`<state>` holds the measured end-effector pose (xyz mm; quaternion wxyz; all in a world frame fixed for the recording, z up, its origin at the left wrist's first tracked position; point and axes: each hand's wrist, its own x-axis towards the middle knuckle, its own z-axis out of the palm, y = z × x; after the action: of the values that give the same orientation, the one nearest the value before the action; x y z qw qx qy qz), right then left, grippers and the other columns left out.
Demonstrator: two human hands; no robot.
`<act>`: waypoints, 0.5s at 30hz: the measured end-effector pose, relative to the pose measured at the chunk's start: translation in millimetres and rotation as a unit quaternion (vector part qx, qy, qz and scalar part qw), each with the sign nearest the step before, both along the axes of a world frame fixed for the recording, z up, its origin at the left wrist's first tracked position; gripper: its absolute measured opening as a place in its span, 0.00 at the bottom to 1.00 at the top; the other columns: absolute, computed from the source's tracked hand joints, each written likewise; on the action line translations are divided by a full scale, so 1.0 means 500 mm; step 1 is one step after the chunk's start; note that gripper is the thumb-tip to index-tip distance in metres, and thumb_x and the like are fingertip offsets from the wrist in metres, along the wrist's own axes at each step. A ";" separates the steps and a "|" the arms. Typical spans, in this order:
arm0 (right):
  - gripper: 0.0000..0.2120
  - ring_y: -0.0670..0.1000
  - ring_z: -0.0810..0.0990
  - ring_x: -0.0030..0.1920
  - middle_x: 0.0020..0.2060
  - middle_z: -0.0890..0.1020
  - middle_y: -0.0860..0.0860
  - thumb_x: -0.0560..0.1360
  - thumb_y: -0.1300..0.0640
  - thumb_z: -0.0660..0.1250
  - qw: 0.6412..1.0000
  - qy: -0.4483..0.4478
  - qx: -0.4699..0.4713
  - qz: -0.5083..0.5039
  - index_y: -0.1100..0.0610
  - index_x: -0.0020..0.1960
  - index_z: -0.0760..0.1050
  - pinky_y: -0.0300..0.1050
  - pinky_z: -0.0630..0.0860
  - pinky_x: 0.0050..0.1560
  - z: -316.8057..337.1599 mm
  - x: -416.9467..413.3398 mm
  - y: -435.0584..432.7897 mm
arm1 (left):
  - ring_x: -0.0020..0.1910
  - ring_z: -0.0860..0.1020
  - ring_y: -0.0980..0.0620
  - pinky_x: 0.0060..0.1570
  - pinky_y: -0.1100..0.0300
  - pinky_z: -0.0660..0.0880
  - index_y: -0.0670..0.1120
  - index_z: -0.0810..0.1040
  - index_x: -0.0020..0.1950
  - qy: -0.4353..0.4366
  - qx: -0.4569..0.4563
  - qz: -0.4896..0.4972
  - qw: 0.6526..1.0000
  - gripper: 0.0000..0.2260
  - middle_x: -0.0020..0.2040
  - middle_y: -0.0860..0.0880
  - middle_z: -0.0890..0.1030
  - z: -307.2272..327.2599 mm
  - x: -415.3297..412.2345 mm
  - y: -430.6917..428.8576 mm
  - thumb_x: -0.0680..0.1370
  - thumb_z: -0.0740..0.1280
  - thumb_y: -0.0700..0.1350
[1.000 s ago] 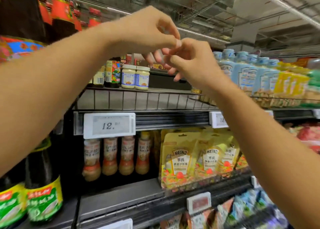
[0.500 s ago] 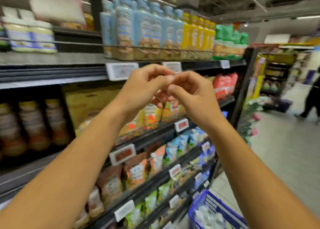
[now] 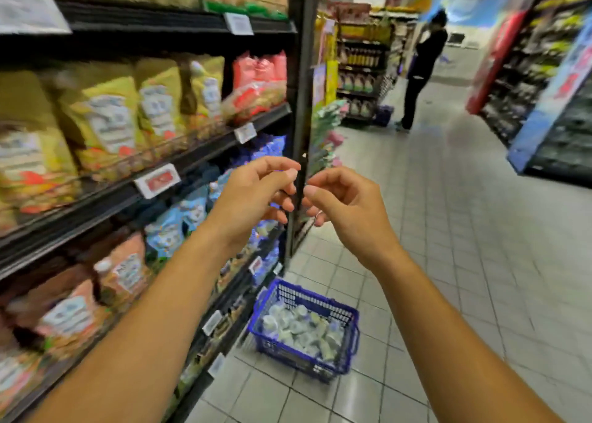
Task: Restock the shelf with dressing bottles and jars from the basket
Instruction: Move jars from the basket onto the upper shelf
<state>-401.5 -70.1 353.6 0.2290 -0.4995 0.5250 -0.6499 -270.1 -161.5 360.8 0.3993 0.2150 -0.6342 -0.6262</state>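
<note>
At frame centre left hand [image 3: 256,198], right hand [image 3: 349,208]: fingers curled, empty; reach down to basket [image 3: 320,301], grip one jar [image 3: 298,326] firmly

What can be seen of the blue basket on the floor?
The blue basket looks like plastic, with open lattice walls under a solid rim. It stands upright on the grey tiled floor, close beside the foot of the shelving. It is filled with pale-capped containers, too blurred to tell jars from bottles. A handle seems folded down at its right end. The left hand and the right hand are raised above it, and neither touches it.
</note>
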 end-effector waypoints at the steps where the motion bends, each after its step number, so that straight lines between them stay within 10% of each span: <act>1: 0.03 0.48 0.80 0.31 0.33 0.83 0.52 0.71 0.59 0.72 1.000 -0.002 0.011 -0.013 0.55 0.43 0.78 0.41 0.76 0.32 -0.014 -0.021 0.003 | 0.29 0.76 0.55 0.25 0.65 0.73 0.49 0.80 0.49 -0.004 0.011 -0.006 1.000 0.06 0.33 0.52 0.79 -0.016 -0.023 -0.002 0.81 0.65 0.40; 15: 0.03 0.48 0.82 0.35 0.37 0.85 0.55 0.77 0.61 0.70 0.977 -0.045 0.154 -0.140 0.60 0.50 0.78 0.40 0.78 0.35 -0.229 -0.242 -0.152 | 0.37 0.80 0.59 0.33 0.65 0.76 0.48 0.82 0.51 -0.073 0.105 -0.081 0.989 0.05 0.35 0.55 0.81 -0.257 -0.265 -0.241 0.80 0.66 0.41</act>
<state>-522.3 -145.9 239.4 0.2328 -0.3503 0.6726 -0.6088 -402.6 -282.1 232.3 0.2753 0.2486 -0.6079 -0.7020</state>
